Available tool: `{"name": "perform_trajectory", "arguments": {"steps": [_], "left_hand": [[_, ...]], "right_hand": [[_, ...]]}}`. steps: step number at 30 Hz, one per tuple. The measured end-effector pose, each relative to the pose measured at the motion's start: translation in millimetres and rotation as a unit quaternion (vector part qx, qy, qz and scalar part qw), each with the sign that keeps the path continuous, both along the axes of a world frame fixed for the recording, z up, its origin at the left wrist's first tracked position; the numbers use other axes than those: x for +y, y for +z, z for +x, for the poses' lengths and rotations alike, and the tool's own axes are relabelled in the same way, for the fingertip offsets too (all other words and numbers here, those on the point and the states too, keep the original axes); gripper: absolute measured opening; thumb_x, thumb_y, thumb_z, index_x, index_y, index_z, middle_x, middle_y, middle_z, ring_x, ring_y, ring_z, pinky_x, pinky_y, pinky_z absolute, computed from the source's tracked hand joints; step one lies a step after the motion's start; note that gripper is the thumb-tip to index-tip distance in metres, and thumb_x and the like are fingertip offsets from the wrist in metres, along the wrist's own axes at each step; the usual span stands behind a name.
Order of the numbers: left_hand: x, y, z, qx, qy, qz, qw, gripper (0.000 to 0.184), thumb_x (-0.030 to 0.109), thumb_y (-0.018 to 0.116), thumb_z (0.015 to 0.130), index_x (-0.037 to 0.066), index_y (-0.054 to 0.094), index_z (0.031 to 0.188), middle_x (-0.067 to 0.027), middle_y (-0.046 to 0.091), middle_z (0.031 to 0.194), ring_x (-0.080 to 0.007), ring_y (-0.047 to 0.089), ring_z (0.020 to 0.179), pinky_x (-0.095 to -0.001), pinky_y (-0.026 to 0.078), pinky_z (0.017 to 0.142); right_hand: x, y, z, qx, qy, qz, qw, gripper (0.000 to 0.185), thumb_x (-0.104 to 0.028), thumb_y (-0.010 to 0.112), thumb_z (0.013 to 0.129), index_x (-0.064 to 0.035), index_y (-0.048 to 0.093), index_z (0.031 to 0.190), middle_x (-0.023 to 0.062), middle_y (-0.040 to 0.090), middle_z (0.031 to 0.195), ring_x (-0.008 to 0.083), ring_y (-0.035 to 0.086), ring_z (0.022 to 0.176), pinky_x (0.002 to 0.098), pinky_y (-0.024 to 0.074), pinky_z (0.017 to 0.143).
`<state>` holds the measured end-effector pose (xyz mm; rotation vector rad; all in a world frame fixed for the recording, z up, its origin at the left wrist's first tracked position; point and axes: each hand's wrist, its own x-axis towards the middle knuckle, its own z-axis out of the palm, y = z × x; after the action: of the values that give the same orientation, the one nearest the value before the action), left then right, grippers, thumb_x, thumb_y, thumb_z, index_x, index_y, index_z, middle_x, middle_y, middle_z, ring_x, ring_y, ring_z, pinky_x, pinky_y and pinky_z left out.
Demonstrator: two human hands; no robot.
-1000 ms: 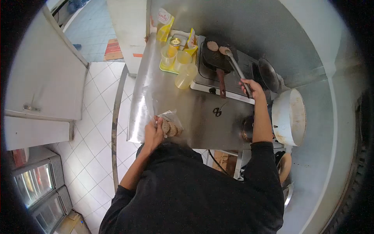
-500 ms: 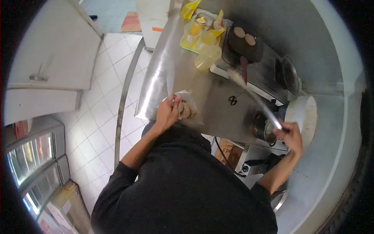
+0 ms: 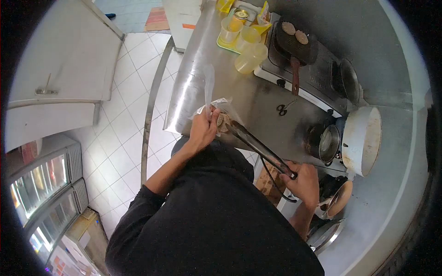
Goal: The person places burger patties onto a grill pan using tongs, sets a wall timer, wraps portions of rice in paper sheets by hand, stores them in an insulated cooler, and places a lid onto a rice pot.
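My left hand (image 3: 206, 126) grips a clear plastic bag (image 3: 209, 87) at the near edge of the steel counter. Round brown patties (image 3: 222, 122) lie inside the bag, beside my fingers. In my right hand (image 3: 301, 180) are long metal tongs (image 3: 260, 147), closed round their handle end; the tips reach the patties at the bag's mouth. Whether the tips hold a patty cannot be made out. Two patties (image 3: 294, 32) rest on a dark grill pan (image 3: 294, 48), which sits on the stove (image 3: 269, 69) with its brown handle toward me.
Black scissors (image 3: 282, 109) lie on the counter (image 3: 253, 99). Yellowish plastic cups (image 3: 251, 58) and a can (image 3: 241, 15) stand by a tray at the back. Dark pots (image 3: 328, 142) and a large white pot (image 3: 361, 140) are at the right.
The tongs have swung from the grill pan to the bag, their tips now pointing left. My right hand has come down toward me. The camera view has shifted; my left hand still holds the bag.
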<state>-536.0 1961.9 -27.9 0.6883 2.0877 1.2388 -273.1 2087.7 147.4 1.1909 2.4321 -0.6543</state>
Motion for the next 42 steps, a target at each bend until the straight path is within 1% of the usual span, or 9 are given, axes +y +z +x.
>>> {"name": "perform_trajectory", "arguments": {"steps": [6,12,16,21,24,30,33,35,42], "left_hand": [[-0.5,-1.6,11.6,0.013,-0.038,-0.014,0.999,0.033,0.031,0.051,0.101,0.001,0.061,0.096,-0.0247,0.060,0.073,-0.0470,0.059,0.072,-0.0501,0.044,0.064],[-0.9,-21.3,14.4,-0.034,-0.029,0.040,0.998,0.032,0.031,0.052,0.101,0.001,0.061,0.095,-0.0242,0.060,0.072,-0.0462,0.059,0.070,-0.0491,0.044,0.063],[5.1,-15.2,-3.3,0.045,0.027,0.030,0.998,0.033,0.031,0.051,0.101,-0.001,0.060,0.094,-0.0241,0.060,0.072,-0.0436,0.060,0.068,-0.0479,0.044,0.062],[5.8,-14.4,-7.3,-0.049,0.032,-0.005,0.998,0.038,0.034,0.047,0.103,-0.002,0.059,0.095,-0.0251,0.060,0.070,-0.0405,0.062,0.067,-0.0449,0.046,0.063],[3.6,-20.9,-3.7,-0.032,0.017,0.028,0.999,0.038,0.034,0.047,0.103,-0.001,0.060,0.094,-0.0245,0.060,0.070,-0.0408,0.062,0.069,-0.0452,0.046,0.064],[1.1,9.7,-3.0,-0.097,-0.001,0.010,0.995,0.037,0.035,0.048,0.103,0.000,0.058,0.093,-0.0167,0.058,0.060,-0.0285,0.061,0.054,-0.0404,0.045,0.054],[-2.1,1.2,-3.9,0.011,-0.002,0.048,0.999,0.037,0.035,0.048,0.104,0.001,0.056,0.092,-0.0125,0.056,0.055,-0.0218,0.059,0.048,-0.0373,0.043,0.049],[-3.3,-11.5,-6.3,-0.025,0.007,0.043,0.999,0.036,0.034,0.048,0.103,0.001,0.055,0.091,-0.0124,0.055,0.054,-0.0221,0.059,0.048,-0.0378,0.043,0.050],[-4.9,-30.1,-5.9,0.009,0.019,0.051,0.998,0.036,0.035,0.048,0.103,0.002,0.056,0.091,-0.0132,0.053,0.051,-0.0251,0.058,0.047,-0.0400,0.044,0.050]], "right_hand": [[-0.6,-6.2,-4.4,-0.040,-0.001,-0.016,0.999,0.038,-0.017,0.077,0.069,-0.0047,0.074,0.105,0.0234,0.064,0.072,0.0389,0.066,0.072,0.0415,0.0512,0.070],[18.8,-52.9,2.3,-0.054,-0.037,-0.107,0.992,0.030,-0.023,0.074,0.076,-0.0097,0.075,0.103,0.0164,0.066,0.070,0.0304,0.067,0.065,0.0412,0.0505,0.068],[39.4,-34.2,44.3,-0.018,-0.087,-0.141,0.986,0.037,-0.024,0.077,0.076,-0.0044,0.073,0.107,0.0124,0.067,0.070,0.0178,0.064,0.062,0.0350,0.0500,0.061],[72.1,0.3,104.9,0.124,-0.259,-0.189,0.939,0.031,-0.018,0.080,0.079,0.0024,0.074,0.101,0.0034,0.067,0.070,0.0057,0.059,0.062,0.0261,0.0467,0.053],[117.2,-6.9,101.3,0.183,-0.230,-0.170,0.940,0.018,-0.018,0.079,0.080,-0.0028,0.075,0.088,-0.0004,0.064,0.064,0.0051,0.056,0.056,0.0236,0.0414,0.048],[219.7,-49.6,15.8,0.256,-0.339,-0.148,0.893,0.020,-0.018,0.076,0.081,0.0000,0.072,0.089,0.0045,0.064,0.067,0.0099,0.057,0.050,0.0233,0.0439,0.044],[276.9,-77.5,-1.3,0.241,-0.359,-0.215,0.876,0.024,-0.018,0.078,0.081,0.0020,0.070,0.092,0.0051,0.065,0.070,0.0105,0.057,0.051,0.0244,0.0448,0.043],[303.4,-96.7,-9.8,0.260,-0.372,-0.256,0.854,0.027,-0.020,0.078,0.081,0.0023,0.070,0.092,0.0060,0.067,0.072,0.0108,0.058,0.052,0.0245,0.0458,0.042],[321.4,-46.7,-27.1,0.171,-0.299,-0.182,0.921,0.026,-0.022,0.077,0.082,0.0019,0.073,0.090,0.0070,0.069,0.078,0.0113,0.058,0.054,0.0235,0.0464,0.043]]}}
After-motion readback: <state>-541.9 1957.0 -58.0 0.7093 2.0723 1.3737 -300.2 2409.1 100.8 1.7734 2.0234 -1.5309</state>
